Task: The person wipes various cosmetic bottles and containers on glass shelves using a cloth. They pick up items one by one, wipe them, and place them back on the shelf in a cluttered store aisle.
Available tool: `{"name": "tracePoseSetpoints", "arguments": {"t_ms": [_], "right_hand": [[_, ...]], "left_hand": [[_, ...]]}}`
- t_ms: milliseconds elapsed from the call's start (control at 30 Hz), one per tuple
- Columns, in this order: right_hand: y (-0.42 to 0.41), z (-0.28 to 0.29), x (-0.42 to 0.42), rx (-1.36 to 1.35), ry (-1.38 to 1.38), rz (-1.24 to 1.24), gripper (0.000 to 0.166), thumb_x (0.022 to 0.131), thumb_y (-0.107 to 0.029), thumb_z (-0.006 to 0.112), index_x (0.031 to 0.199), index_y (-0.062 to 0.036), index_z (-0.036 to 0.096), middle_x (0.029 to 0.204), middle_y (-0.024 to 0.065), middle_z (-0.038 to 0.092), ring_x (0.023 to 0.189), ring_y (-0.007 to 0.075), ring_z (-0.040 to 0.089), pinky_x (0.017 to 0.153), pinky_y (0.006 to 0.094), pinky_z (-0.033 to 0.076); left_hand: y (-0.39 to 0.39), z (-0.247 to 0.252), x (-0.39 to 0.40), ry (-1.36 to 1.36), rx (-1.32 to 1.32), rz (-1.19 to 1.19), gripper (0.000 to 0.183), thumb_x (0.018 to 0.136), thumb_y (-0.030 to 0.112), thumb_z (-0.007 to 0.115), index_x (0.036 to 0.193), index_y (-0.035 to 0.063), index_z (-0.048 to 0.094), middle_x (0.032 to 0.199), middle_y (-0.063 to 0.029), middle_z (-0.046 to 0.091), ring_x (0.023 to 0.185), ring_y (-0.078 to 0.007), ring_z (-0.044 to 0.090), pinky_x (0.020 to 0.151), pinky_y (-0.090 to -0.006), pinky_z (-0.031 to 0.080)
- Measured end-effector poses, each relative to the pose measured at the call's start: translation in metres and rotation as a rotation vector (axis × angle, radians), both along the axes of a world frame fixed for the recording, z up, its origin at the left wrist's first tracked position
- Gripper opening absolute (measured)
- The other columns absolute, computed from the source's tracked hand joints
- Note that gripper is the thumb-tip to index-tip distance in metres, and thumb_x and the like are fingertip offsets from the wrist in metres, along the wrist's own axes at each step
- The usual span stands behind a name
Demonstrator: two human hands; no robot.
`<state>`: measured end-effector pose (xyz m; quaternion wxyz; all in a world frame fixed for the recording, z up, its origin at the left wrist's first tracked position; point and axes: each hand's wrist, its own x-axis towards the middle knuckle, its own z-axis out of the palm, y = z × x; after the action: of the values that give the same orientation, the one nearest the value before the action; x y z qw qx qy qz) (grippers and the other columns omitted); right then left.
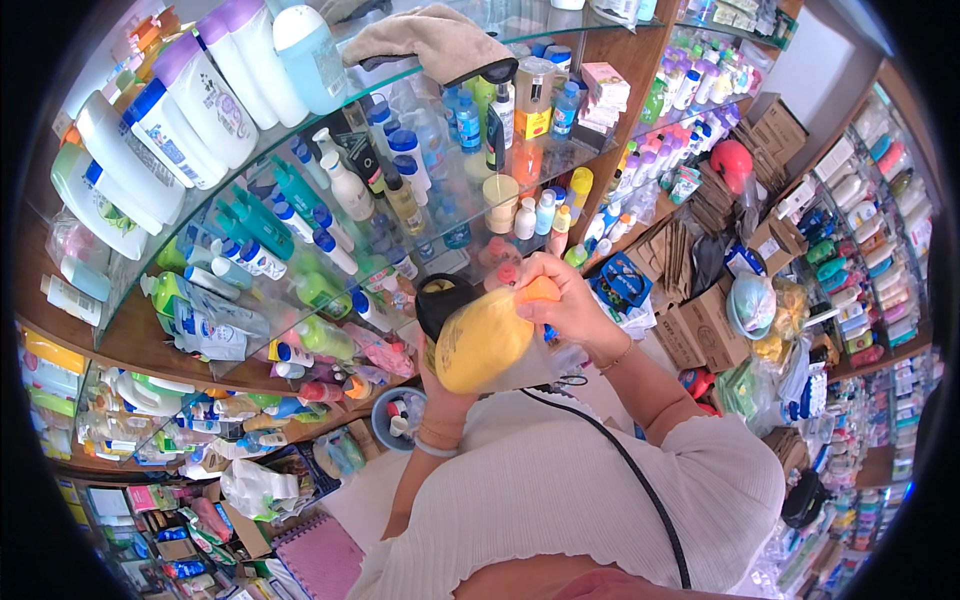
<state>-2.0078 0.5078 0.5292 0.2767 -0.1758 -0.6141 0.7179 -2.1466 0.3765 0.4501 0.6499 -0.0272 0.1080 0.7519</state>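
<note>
Yellow plastic packaging (484, 341), which looks like a soft bottle or pouch with faint print, is tilted in front of my chest. An orange cap (541, 289) is at its upper right end. My right hand (564, 309) pinches this end, thumb and fingers around the cap. From below and the left, my left hand (448, 396) supports the yellow body, which hides most of its fingers. A black round item (442, 306) with an opening sits against the yellow body's upper left; I cannot tell whether the two are joined.
Glass shelves (300, 131) before me hold many bottles. A tan cloth (427, 41) drapes over the top shelf's edge. Below left stands a blue bucket (386, 435) with items inside. Cardboard boxes (701, 322) and bags crowd the right floor. A black cable (637, 472) crosses my shirt.
</note>
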Motion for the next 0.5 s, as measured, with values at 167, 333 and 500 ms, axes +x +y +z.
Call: {"name": "tracePoseSetpoints", "arguments": {"t_ms": [167,333,500], "right_hand": [[0.008,-0.016,-0.008,-0.26,0.324,0.026,0.018,0.072,-0.001,0.06,0.088,-0.0054,0.052,0.085,0.0023,0.051,0.083,0.0106,0.053,0.072,0.0238,0.043],[0.054,0.012,-0.002,-0.063,0.338,-0.218,0.016,0.072,0.001,0.059,0.086,-0.0051,0.054,0.082,0.0032,0.057,0.076,0.0118,0.056,0.068,0.0238,0.045],[0.149,0.016,-0.012,0.448,-0.235,-0.607,0.017,0.074,-0.015,0.064,0.073,-0.0029,0.052,0.063,0.003,0.054,0.059,0.0083,0.052,0.054,0.0256,0.045]], "left_hand": [[-0.01,-0.032,0.001,0.644,-0.062,0.046,0.059,0.092,0.053,0.033,0.131,0.0114,0.043,0.134,-0.0106,0.046,0.122,-0.0286,0.044,0.103,-0.0456,0.033],[-0.043,-0.03,-0.014,0.047,-0.087,0.185,0.05,0.091,0.05,0.036,0.125,0.0144,0.049,0.124,-0.0068,0.054,0.112,-0.029,0.052,0.087,-0.0503,0.046],[-0.095,-0.013,-0.031,0.052,-0.157,0.519,0.05,0.088,0.052,0.041,0.12,0.0155,0.053,0.114,-0.0063,0.059,0.097,-0.0311,0.059,0.079,-0.0489,0.05]]}}
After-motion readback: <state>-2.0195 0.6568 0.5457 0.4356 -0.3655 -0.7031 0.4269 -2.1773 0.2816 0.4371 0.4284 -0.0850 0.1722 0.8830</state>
